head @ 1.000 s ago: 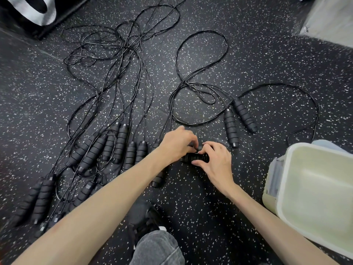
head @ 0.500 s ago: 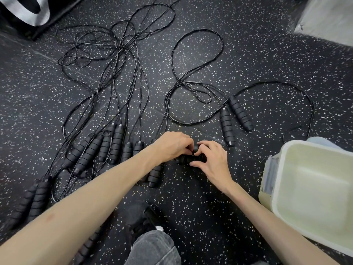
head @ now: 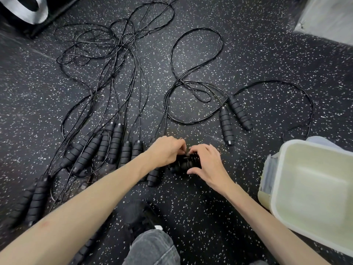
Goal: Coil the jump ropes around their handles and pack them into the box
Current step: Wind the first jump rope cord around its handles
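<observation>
Low over the speckled black floor, my left hand and my right hand both grip one pair of black foam jump-rope handles with cord wound around them. My left fingers pinch the cord at the bundle's top. Its loose cord runs away up the floor in big loops. An open pale plastic box stands to the right, with nothing in it. Another rope's two handles lie beyond my right hand.
Several more black handles lie in a row on the left, their cords tangled farther back. My knee in grey jeans and a black shoe are at the bottom. A dark bag sits top left, a grey block top right.
My hands have stayed on the bundle, with the fingers shifting as the cord wraps on. The view has drifted slightly, so the floor objects sit a little lower left.
</observation>
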